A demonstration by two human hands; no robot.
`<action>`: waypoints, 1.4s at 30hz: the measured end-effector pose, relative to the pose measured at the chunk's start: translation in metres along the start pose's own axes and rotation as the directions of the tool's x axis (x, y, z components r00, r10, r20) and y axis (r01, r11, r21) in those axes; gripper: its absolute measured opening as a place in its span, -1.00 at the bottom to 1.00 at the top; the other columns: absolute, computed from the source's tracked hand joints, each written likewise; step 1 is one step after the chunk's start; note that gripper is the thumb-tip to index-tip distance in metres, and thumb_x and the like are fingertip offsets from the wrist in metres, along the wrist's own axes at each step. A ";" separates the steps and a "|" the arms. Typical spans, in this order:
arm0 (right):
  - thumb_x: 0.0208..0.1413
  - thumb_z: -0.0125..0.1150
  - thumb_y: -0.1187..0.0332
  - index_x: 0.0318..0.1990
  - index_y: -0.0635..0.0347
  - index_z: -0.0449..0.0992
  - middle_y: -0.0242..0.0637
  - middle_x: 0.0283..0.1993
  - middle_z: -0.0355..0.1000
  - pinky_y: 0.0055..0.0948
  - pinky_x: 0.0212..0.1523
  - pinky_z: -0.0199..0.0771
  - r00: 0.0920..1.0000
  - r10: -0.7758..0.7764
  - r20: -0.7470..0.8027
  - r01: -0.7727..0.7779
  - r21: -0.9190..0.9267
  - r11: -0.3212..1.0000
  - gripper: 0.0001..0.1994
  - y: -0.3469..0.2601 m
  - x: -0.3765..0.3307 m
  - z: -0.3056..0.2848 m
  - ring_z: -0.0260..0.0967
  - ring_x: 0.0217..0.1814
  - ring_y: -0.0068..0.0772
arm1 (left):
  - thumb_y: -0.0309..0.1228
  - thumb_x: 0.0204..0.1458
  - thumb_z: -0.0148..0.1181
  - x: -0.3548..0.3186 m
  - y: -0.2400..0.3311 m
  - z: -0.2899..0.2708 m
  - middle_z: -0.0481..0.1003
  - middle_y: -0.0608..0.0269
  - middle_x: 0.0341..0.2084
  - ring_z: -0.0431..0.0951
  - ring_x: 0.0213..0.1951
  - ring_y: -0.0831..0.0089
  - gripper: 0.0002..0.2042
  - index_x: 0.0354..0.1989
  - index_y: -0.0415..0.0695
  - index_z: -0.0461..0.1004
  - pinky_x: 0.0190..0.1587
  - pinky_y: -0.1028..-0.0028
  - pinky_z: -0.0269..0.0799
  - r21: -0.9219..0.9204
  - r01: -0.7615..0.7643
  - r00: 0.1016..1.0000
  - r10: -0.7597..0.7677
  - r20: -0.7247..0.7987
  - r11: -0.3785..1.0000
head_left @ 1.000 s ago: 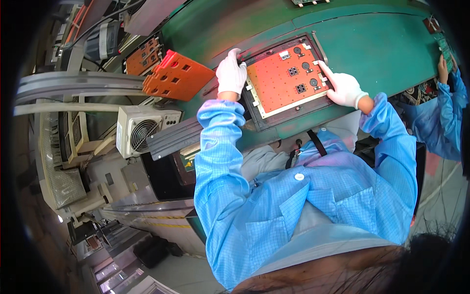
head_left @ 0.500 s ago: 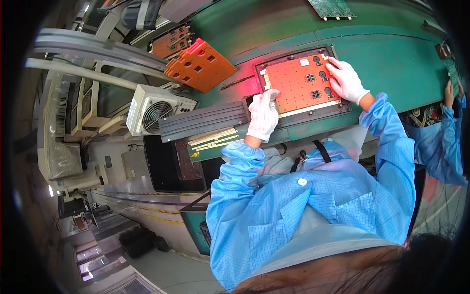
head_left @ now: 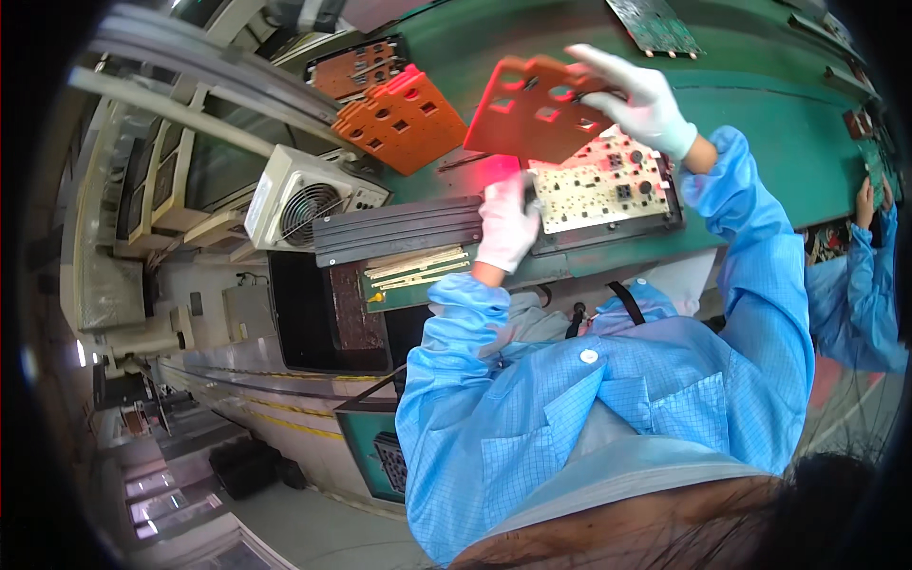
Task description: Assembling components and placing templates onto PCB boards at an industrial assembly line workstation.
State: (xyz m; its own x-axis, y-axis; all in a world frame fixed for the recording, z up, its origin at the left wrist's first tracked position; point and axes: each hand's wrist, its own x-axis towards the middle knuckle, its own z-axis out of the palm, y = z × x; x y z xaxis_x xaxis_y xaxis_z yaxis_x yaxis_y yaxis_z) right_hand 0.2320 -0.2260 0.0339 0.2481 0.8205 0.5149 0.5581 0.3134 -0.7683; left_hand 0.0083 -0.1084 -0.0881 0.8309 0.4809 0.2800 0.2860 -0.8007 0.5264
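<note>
An orange plate (head_left: 527, 109) with square and round cut-outs is tilted up above the work, and my right hand (head_left: 651, 100), in a white glove, grips it by its right edge. Below lies a pale circuit board (head_left: 594, 201) with small dark components, seated in a black tray (head_left: 608, 235). My left hand (head_left: 508, 223), also gloved, is at the left end of that tray. Its fingers are blurred, and a red glow falls over them, so whether they hold anything does not show.
A second orange plate (head_left: 404, 123) leans left of the work, before another tray (head_left: 356, 68) with an orange plate. A grey ridged bar (head_left: 399, 228), pale strips (head_left: 418, 266) and a fan unit (head_left: 304, 204) stand left. A green board (head_left: 655, 27) lies far back; a co-worker's hands (head_left: 874, 199) are right.
The orange plate has come up off the circuit board, tilting leftward in my right hand, and the board's components now show. My left hand has let go of the plate's left edge.
</note>
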 end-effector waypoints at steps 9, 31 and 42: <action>-0.04 0.04 0.54 0.08 0.10 0.38 -0.16 -0.26 0.49 -0.36 -0.35 0.49 0.756 -0.549 0.357 0.644 -0.253 0.722 -0.55 0.021 0.105 0.121 0.47 -0.35 -0.14 | -0.43 -0.26 0.22 0.004 0.001 0.021 0.36 0.10 -0.05 0.30 -0.04 0.04 -0.81 -0.38 -0.07 0.48 -0.03 0.16 0.29 0.103 -0.052 0.990 0.065 -0.127 0.993; -0.23 0.20 0.46 -0.12 0.19 0.43 -0.09 0.14 0.27 -0.13 0.09 0.24 0.783 -0.574 0.239 0.583 -0.603 0.544 -0.61 -0.003 0.130 0.117 0.19 0.15 0.00 | -0.45 -0.05 0.05 0.037 0.013 -0.002 0.44 0.19 -0.38 0.44 -0.30 0.41 -0.79 -0.21 -0.21 0.38 -0.19 0.42 0.38 -0.837 0.322 0.872 -0.483 0.079 0.443; 0.11 0.13 0.17 0.16 0.34 0.20 -0.04 0.10 0.32 -0.26 0.08 0.31 0.835 0.260 -0.485 -0.405 -0.222 0.887 -0.45 0.051 -0.013 0.009 0.31 0.08 -0.14 | -0.51 -0.04 0.05 0.103 -0.048 -0.117 0.40 0.28 -0.24 0.43 -0.20 0.47 -0.72 -0.11 -0.20 0.33 -0.08 0.49 0.38 -0.944 -0.062 0.840 -0.494 -0.224 0.323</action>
State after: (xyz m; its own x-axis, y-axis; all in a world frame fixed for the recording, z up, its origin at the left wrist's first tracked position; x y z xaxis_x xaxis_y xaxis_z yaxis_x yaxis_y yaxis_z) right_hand 0.2506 -0.2160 -0.0155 0.7366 0.5343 0.4146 0.5700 -0.1606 -0.8058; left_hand 0.0242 0.0208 0.0093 0.4498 0.8796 0.1549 -0.4096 0.0490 0.9110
